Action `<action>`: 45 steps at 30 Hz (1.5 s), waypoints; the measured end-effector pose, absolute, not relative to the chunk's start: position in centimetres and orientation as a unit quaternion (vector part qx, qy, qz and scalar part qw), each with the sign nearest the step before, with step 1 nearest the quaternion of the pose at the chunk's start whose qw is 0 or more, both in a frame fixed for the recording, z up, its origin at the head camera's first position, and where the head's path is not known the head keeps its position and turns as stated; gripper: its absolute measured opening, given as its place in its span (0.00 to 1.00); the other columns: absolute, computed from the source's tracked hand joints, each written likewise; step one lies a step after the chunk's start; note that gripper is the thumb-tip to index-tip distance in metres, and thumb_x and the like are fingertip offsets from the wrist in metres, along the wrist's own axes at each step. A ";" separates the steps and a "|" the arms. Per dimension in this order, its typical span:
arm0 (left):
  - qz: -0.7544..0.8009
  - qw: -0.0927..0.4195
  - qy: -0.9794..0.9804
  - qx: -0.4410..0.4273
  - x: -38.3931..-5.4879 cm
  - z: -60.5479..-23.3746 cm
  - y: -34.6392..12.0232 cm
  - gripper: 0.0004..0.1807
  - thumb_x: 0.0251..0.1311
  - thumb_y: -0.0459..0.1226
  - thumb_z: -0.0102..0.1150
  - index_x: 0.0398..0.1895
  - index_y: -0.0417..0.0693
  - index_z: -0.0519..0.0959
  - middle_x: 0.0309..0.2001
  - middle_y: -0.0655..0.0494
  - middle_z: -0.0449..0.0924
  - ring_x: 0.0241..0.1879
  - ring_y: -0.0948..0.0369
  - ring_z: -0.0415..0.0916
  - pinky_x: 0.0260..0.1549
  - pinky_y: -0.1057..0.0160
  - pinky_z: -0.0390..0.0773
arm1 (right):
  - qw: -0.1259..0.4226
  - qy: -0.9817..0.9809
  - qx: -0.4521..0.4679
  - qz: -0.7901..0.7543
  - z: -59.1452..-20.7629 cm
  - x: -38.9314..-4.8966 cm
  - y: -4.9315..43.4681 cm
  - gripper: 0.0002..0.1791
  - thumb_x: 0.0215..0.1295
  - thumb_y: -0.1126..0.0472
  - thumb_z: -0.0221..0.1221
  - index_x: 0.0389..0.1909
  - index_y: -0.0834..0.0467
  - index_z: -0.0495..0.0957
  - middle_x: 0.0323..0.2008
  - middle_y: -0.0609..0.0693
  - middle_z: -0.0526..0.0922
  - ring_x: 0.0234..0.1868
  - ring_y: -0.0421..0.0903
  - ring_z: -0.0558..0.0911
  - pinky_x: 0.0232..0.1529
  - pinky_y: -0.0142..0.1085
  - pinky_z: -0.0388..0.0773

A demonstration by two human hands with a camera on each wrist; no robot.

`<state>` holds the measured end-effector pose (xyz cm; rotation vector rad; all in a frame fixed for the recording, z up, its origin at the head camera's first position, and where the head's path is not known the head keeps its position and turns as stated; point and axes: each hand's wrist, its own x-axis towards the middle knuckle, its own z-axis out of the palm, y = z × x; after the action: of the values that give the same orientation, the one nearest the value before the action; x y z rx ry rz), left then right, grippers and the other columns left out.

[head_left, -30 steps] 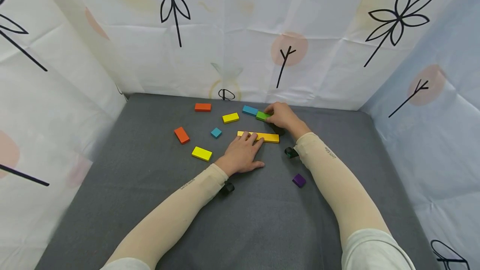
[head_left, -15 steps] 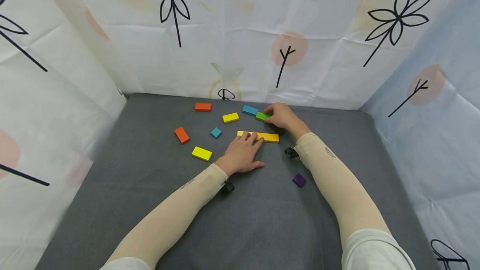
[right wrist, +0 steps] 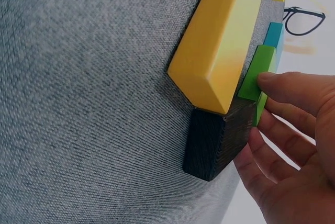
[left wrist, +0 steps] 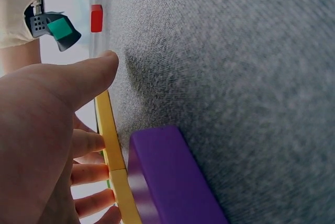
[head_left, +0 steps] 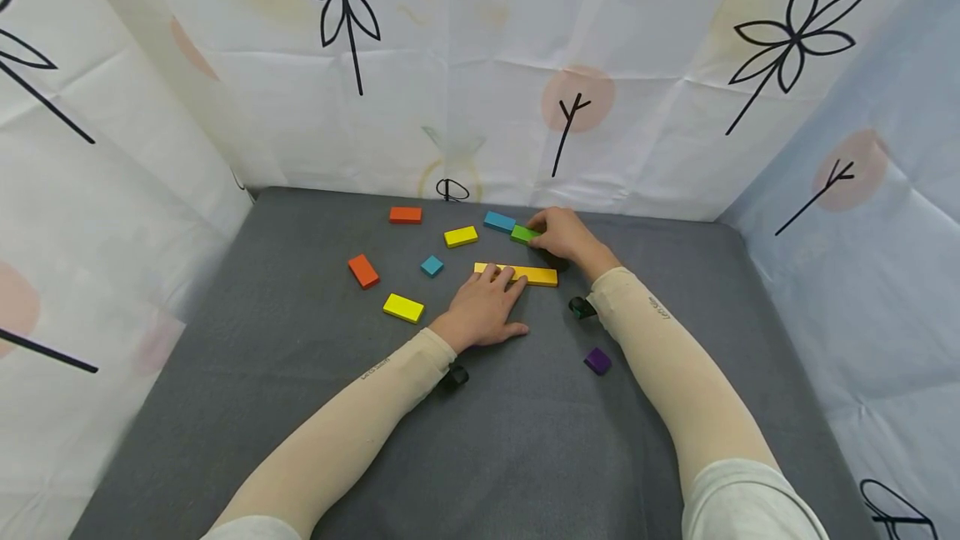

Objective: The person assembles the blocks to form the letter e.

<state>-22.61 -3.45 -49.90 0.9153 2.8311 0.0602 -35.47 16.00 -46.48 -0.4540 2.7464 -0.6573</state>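
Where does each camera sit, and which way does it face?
Head: on the head, facing forward and down at the gray table; left hand, right hand and both sleeves show.
Left wrist: worn there, facing the left hand and purple block; right sleeve also shows.
Right wrist: worn there, facing the right hand, green block and black block.
Shared: green block, in head and right wrist views.

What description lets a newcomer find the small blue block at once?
On the grey table, the left hand touches a long yellow strip. Left of that strip lies the small blue block, touching no other block and shorter than the other blue block near the right hand.
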 end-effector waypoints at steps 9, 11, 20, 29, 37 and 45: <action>0.021 0.084 0.949 0.304 -22.4 -49.6 -3.5 0.49 0.73 0.67 0.58 0.88 0.53 0.60 0.82 0.46 0.59 0.79 0.45 0.57 0.75 0.45 0.64 | 0.136 0.950 -0.157 -0.234 -46.6 -35.3 16.0 0.21 0.77 0.61 0.66 0.67 0.62 0.83 0.62 0.60 0.85 0.62 0.58 0.82 0.65 0.53 0.77; 0.019 0.084 0.949 0.303 -22.3 -49.4 -3.5 0.49 0.73 0.67 0.58 0.88 0.53 0.60 0.82 0.46 0.59 0.78 0.45 0.57 0.75 0.45 0.64 | 0.134 0.950 -0.158 -0.233 -46.7 -35.3 16.0 0.21 0.77 0.61 0.66 0.67 0.62 0.83 0.62 0.60 0.85 0.62 0.58 0.82 0.65 0.53 0.77; 0.017 0.074 0.950 0.303 -22.0 -49.4 -3.5 0.49 0.73 0.68 0.58 0.87 0.53 0.61 0.82 0.47 0.59 0.79 0.46 0.58 0.74 0.46 0.65 | 0.138 0.949 -0.155 -0.235 -46.8 -35.4 16.1 0.22 0.77 0.60 0.67 0.68 0.61 0.83 0.64 0.61 0.83 0.64 0.59 0.81 0.64 0.54 0.77; 0.018 0.074 0.949 0.306 -22.0 -49.2 -3.6 0.49 0.73 0.68 0.58 0.87 0.52 0.61 0.81 0.47 0.60 0.78 0.46 0.59 0.73 0.47 0.66 | 0.147 0.948 -0.162 -0.229 -46.4 -35.6 16.0 0.25 0.75 0.56 0.68 0.68 0.62 0.82 0.63 0.61 0.84 0.63 0.58 0.81 0.65 0.54 0.77; 0.016 0.082 0.949 0.306 -22.2 -49.6 -3.7 0.50 0.73 0.68 0.57 0.88 0.53 0.60 0.82 0.47 0.59 0.78 0.46 0.58 0.73 0.47 0.66 | 0.146 0.947 -0.157 -0.241 -46.3 -36.0 15.6 0.27 0.78 0.53 0.66 0.70 0.63 0.80 0.64 0.61 0.83 0.64 0.59 0.81 0.64 0.54 0.78; 0.019 0.071 0.949 0.306 -22.0 -49.5 -3.7 0.48 0.73 0.67 0.58 0.87 0.53 0.61 0.82 0.46 0.60 0.78 0.46 0.58 0.73 0.47 0.66 | 0.132 0.943 -0.174 -0.252 -45.8 -37.2 14.5 0.26 0.79 0.54 0.65 0.70 0.64 0.80 0.63 0.61 0.84 0.63 0.58 0.82 0.63 0.53 0.80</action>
<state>-21.99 -3.68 -49.45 0.9210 2.8536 0.0577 -37.21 14.49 -45.84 -0.5056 2.7366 -0.7312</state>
